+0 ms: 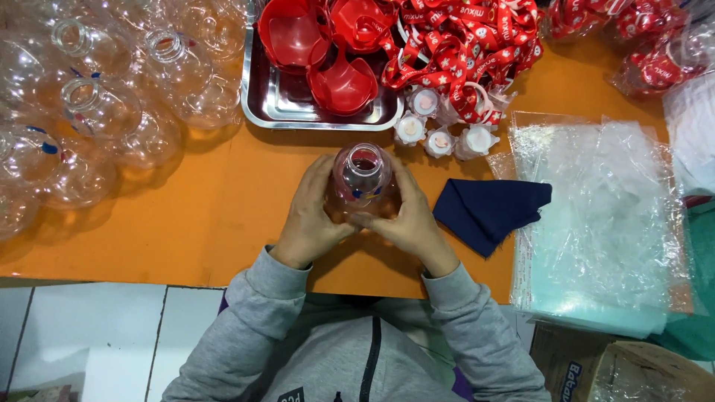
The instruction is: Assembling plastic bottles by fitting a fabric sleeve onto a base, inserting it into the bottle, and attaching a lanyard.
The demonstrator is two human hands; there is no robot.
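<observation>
You are sitting at an orange desk [186,223] that is carrying the whole spread, and the bulk of the work is looking unfinished. A crowd of clear plastic bottles [97,112] is lying bare and uncapped across the desk's far left. A stack of clear plastic bags [603,223] is waiting at your right, apparently unfilled. A steel tray [275,104] is sitting straight ahead with red plastic cups [328,52] nested in it, and a tangle of red printed straps [462,37] is spilling off beside it. Nothing in view is reading as a finished, bagged piece.

A dark blue cloth [488,212] is lying crumpled just right of your hands, partly touching the bags. Four small white caps [439,134] are standing between the tray and the cloth.

You are holding one clear bottle [363,182] upright near the desk's front edge, directly before you. Your left hand [309,219] is wrapped around its left side and your right hand [410,219] is clamped on its right, fingertips meeting at the front. The bottle is rounded and see-through with an open wide neck, a small blue and yellow mark on its front, and a reddish tint inside, possibly a red part or only a reflection.
</observation>
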